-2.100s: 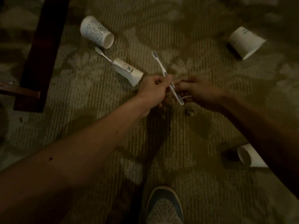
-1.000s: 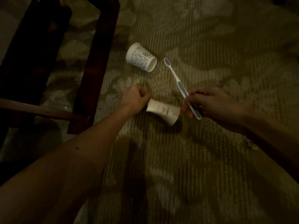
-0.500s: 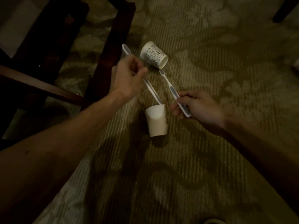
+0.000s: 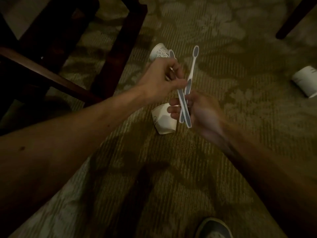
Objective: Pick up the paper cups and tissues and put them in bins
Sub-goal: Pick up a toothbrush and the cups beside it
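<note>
A plain paper cup is lying on its side on the carpet, directly beneath both hands and partly hidden by the right fingers; a printed paper cup is lying just beyond the left hand; a third paper cup is lying well apart to the right. The left hand is pinching a toothbrush, fingers curled, forearm reaching forward; the right hand — motion-blurred — is gripping its handle crossed with a second toothbrush.

One wide-angle head-worn camera looked forward and steeply down at the carpet, close above the left hand and right hand.
</note>
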